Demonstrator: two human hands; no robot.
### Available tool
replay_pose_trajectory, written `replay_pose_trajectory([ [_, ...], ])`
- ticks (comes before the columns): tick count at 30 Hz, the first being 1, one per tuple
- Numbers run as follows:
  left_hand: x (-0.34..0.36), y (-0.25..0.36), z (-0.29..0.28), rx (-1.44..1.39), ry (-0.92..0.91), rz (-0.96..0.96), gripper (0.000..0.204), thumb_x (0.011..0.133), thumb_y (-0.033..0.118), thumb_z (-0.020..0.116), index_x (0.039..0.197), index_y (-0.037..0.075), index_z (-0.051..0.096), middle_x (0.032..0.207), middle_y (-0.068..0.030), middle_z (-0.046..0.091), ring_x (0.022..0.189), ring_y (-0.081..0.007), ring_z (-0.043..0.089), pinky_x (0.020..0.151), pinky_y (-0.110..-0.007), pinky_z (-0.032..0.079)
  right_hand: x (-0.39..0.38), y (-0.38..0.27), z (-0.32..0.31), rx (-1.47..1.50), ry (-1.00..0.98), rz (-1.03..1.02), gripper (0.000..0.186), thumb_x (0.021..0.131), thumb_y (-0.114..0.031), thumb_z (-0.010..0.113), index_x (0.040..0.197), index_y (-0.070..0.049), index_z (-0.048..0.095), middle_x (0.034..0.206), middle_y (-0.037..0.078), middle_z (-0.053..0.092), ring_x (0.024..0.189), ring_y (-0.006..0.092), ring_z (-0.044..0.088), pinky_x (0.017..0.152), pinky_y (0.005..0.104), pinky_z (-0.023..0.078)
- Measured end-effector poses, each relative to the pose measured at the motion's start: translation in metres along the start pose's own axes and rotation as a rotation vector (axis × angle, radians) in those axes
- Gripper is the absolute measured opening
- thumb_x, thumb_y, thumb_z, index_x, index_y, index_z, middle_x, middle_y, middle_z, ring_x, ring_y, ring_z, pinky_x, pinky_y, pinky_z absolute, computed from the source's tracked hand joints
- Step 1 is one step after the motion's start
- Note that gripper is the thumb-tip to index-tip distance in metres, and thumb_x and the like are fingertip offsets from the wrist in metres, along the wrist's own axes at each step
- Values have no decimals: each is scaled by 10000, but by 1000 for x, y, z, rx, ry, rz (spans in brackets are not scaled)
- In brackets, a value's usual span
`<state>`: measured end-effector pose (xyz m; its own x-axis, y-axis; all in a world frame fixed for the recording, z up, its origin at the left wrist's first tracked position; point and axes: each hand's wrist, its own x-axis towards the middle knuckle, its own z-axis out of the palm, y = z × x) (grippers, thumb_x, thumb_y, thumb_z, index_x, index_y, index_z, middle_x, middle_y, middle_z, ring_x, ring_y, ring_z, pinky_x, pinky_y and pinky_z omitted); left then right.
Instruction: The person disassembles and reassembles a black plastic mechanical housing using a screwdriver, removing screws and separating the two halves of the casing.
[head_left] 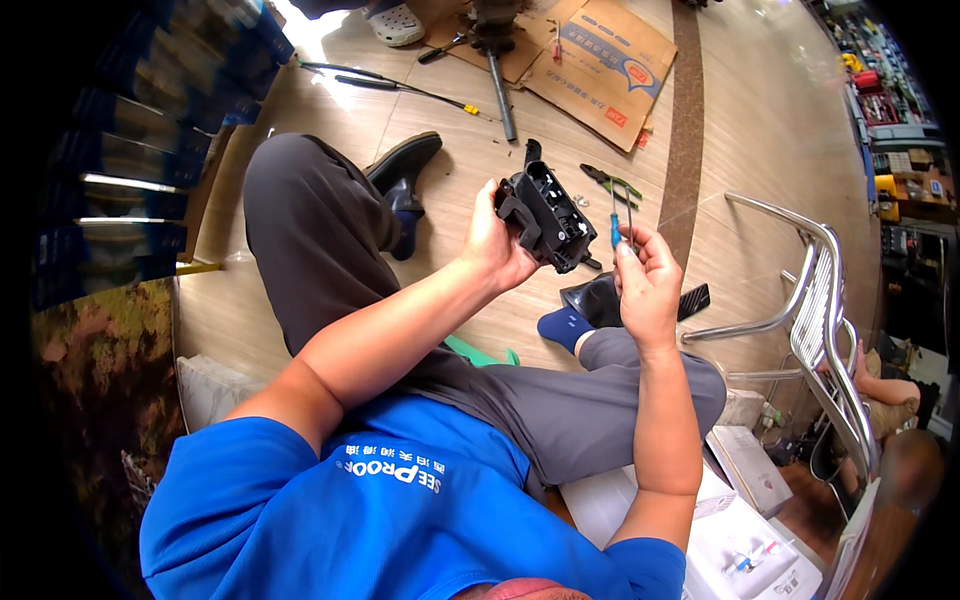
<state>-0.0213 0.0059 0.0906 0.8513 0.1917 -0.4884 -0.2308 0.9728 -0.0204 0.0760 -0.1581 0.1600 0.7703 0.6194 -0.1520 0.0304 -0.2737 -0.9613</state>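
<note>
My left hand (492, 243) grips a black plastic housing (553, 210) with an open, compartmented top and a curved piece at its side, held tilted in front of me. My right hand (648, 275), just right of the housing, is closed around a slim blue-handled screwdriver (615, 230), whose thin shaft points away from me; a second thin metal shaft shows beside it, its handle hidden by my fingers. Pliers with green-and-black handles (607, 178) lie on the floor beyond, near small loose pieces.
Flattened cardboard (600, 70), cables (380, 82) and a metal tube (500, 100) lie ahead. A chrome chair frame (810, 290) stands right, with another person (885, 390) behind it. Boxes (750, 470) sit lower right, stacked items (170, 150) left. Someone's clog (398, 25) shows at top.
</note>
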Motion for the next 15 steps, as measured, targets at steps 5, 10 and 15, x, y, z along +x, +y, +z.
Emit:
replay_pose_trajectory([
  [5, 2, -5, 1, -8, -48, -12, 737, 1019, 640, 125, 1324, 104, 529, 1283, -167, 602, 1198, -354, 601, 1025, -623, 464, 4, -10, 4, -124, -21, 17, 219, 965, -64, 642, 1156, 41, 653, 847, -15, 621, 763, 45, 545, 679, 219, 463],
  [10, 3, -2, -5, 36, 30, 15, 783, 1011, 664, 72, 1375, 109, 487, 1333, -181, 575, 1224, -378, 581, 1016, -681, 437, -3, -7, 24, -161, -35, -28, 301, 954, -67, 666, 1238, 30, 640, 807, -39, 574, 708, 30, 470, 625, 204, 415],
  [15, 8, 8, -4, 39, 35, 34, 810, 1002, 677, 54, 1412, 110, 463, 1378, -188, 552, 1271, -397, 552, 1042, -698, 407, 5, 4, 29, -202, -129, -3, 496, 843, -46, 761, 1307, 27, 603, 749, -42, 501, 668, 44, 444, 607, 210, 402],
])
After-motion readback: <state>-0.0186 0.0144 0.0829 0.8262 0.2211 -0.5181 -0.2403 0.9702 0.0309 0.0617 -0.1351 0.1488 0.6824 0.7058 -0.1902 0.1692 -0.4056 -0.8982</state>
